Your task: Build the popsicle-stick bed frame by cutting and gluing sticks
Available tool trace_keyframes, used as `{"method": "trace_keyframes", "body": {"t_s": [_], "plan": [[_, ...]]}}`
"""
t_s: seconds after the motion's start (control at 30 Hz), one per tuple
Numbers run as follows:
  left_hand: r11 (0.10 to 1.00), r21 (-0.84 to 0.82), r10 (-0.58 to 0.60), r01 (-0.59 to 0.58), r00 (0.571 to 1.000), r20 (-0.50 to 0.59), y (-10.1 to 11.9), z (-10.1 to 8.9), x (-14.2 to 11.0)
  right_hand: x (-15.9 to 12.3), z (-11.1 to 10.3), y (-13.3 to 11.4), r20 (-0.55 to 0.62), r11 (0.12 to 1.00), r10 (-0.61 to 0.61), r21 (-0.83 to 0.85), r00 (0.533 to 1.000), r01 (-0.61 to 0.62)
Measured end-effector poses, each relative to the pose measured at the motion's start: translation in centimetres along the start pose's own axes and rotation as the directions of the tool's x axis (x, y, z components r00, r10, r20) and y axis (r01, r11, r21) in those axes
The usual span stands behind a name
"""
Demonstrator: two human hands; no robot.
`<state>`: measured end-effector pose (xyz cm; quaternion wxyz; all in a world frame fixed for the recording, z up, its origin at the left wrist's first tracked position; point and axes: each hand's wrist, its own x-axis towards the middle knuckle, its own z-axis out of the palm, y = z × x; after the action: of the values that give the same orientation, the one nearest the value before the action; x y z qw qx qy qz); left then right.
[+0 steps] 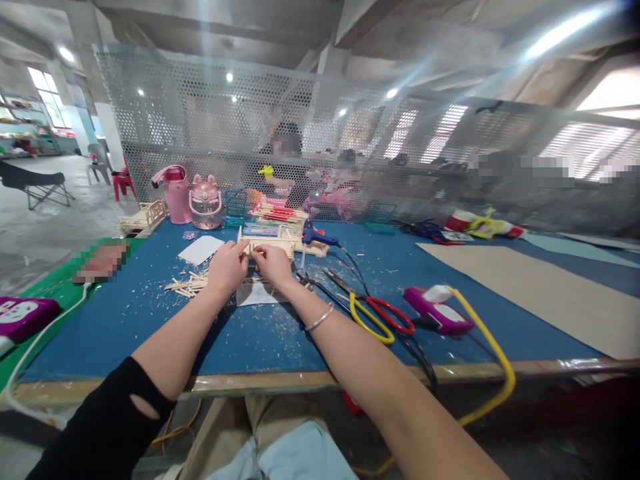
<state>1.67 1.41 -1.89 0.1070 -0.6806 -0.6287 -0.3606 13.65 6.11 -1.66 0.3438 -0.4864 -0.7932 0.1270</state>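
Note:
My left hand (227, 267) and my right hand (273, 265) are side by side over the blue table (150, 320), both pinched on a small frame of wooden sticks (267, 241) that stands just beyond the fingers. A pile of loose wooden sticks (187, 284) lies to the left of my left hand. Under my wrists sits a clear sheet (255, 295). A silver bangle (320, 319) is on my right wrist.
Scissors with red and yellow handles (373, 312), a blue glue gun (317, 236), a purple tool with a yellow cable (437, 310), a white card (201, 249), a pink bottle (176, 193), a pink cup (205, 202), brown cardboard (540, 293). People sit behind the mesh screen (310, 133).

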Motion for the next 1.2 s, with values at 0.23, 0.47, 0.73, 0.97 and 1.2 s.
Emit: {"method": "trace_keyframes", "body": {"t_s": [0.23,0.47,0.73,0.97,1.2], "plan": [[1.000,0.022,0.002,-0.003,0.997,0.076,0.0,0.4,0.3,0.1,-0.2,0.0,0.009,0.999,-0.033,-0.041,0.999,0.033],[1.000,-0.018,-0.004,0.005,0.999,0.051,-0.1,0.6,0.2,0.1,-0.4,-0.1,0.004,0.998,-0.036,-0.055,0.999,0.037],[0.999,-0.036,-0.006,0.008,0.998,0.057,0.0,0.5,0.1,0.1,-0.4,-0.1,-0.005,0.998,-0.046,-0.051,0.999,0.046],[0.999,-0.041,-0.002,0.005,0.998,0.061,-0.1,0.5,0.1,-0.1,-0.4,0.0,-0.022,0.997,-0.068,-0.045,0.997,0.067],[0.934,-0.356,-0.047,0.024,0.997,-0.057,1.1,-0.5,-0.3,-1.6,-2.1,-0.6,-0.069,0.990,-0.134,0.038,0.989,0.136]]}}
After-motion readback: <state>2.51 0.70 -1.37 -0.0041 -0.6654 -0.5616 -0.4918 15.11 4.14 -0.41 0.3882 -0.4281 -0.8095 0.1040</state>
